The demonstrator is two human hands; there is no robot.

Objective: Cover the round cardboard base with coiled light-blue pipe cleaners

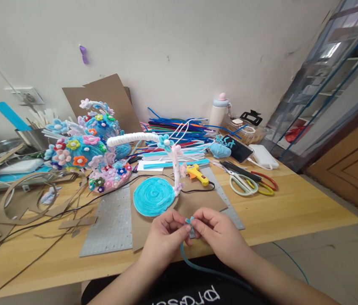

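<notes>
currently, left hand [170, 235]: pinching the blue pipe cleaner [189, 220]
right hand [215, 228]: fingertips closed on it too
pipe cleaner place: before the blue coiled disc [154, 196], above the table edge

L hand [165, 234] + R hand [216, 231] | pinch 1 blue strip [189, 220] | 1 blue disc [154, 196] on cardbd [140, 233]

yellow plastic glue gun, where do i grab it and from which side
Probably by the handle of the yellow plastic glue gun, right hand coming from the near right: the handle slants that way, and the front end faces left, by the pale pink fuzzy flower. Avoid the black cable at its foot.
</notes>
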